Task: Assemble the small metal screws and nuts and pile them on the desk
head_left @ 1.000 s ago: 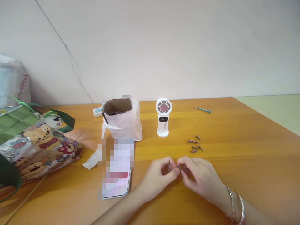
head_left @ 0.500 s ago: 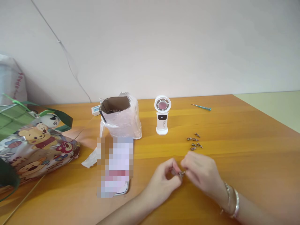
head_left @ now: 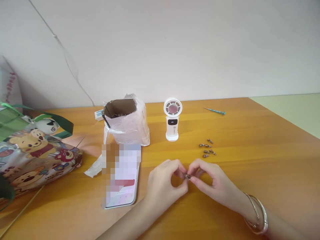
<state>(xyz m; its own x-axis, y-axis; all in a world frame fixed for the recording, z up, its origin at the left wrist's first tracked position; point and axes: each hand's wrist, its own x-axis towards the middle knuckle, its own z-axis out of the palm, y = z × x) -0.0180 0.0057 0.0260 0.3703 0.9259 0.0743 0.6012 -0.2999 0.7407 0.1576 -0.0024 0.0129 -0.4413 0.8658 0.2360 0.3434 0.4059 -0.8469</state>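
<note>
Between the fingertips of both hands, low over the wooden table (head_left: 160, 213), is a small metal screw-like part (head_left: 187, 176). My left hand (head_left: 165, 181) pinches it from the left with thumb and forefinger. From the right, my right hand (head_left: 216, 181) pinches the other end; bracelets circle that wrist. The fingers cover most of the part, so its exact shape is hard to make out. Just beyond my right hand lie several similar metal screw-like parts (head_left: 206, 151), loosely grouped on the tabletop.
A small white fan (head_left: 172, 130) stands mid-table, with a teal-handled screwdriver (head_left: 217, 111) back right. Left of the fan sits a plastic-wrapped open box (head_left: 127, 128); nearer me lies a phone (head_left: 122, 198), partly blurred out. A cartoon-print bag (head_left: 40, 156) occupies the left.
My right hand has turned, its thumb and forefinger now visible in a pinch on the small part. Both hands have shifted slightly left, and the view has moved a little.
</note>
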